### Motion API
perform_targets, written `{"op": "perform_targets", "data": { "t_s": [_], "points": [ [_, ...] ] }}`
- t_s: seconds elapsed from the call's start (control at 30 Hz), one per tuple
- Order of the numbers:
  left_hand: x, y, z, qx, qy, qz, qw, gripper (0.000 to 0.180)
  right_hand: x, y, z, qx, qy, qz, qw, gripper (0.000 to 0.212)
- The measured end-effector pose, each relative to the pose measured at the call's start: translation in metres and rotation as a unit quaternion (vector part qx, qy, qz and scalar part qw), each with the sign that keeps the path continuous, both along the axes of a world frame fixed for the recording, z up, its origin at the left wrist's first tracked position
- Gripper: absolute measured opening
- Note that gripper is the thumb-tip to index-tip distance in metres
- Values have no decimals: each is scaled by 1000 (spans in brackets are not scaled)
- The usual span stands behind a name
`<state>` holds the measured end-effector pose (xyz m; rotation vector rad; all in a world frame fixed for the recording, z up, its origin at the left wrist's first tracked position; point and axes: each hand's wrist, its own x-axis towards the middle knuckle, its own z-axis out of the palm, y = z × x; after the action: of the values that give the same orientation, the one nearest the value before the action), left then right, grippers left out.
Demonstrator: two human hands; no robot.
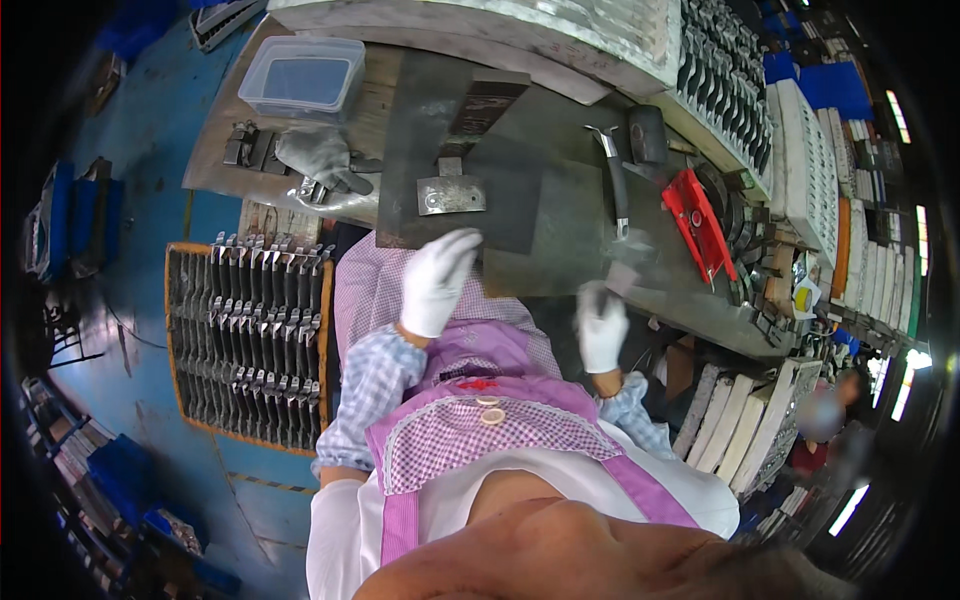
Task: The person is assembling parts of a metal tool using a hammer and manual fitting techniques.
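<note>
My left hand (pixel 438 284), in a white glove, is raised in front of the bench edge with its fingers stretched out and nothing visible in them. My right hand (pixel 602 330), also white-gloved, is smeared by motion at the near edge of the bench. At its fingertips shows a small blurred greyish piece (pixel 622 277), whose kind I cannot make out. Beyond my left hand, a metal block with a curved face and two holes (pixel 451 195) stands on a dark plate. A hammer (pixel 616 180) with a black handle lies beyond my right hand.
Left of me stands a tray (pixel 328 360) with rows of dark metal-tipped parts. On the bench are a clear plastic box (pixel 302 75), a grey glove (pixel 318 158), a black mallet head (pixel 648 135) and a red tool holder (pixel 697 225). Racks of parts (pixel 725 85) line the far right.
</note>
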<state>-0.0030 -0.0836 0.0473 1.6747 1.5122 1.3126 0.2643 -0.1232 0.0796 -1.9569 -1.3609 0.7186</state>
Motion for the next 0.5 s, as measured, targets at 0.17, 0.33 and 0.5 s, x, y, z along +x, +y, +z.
{"op": "perform_targets", "data": {
  "t_s": [0.17,0.33,0.5],
  "points": [
    [40,35,38,161,294,-202,920,37,-14,-6,24,-309,111,224,918,36],
    [35,29,14,-73,117,-131,982,28,-25,70,21,-134,204,247,938,25],
    [-3,17,-24,-205,-175,-37,962,39,-119,108,-10,-38,335,348,875,20]
  ]
}}
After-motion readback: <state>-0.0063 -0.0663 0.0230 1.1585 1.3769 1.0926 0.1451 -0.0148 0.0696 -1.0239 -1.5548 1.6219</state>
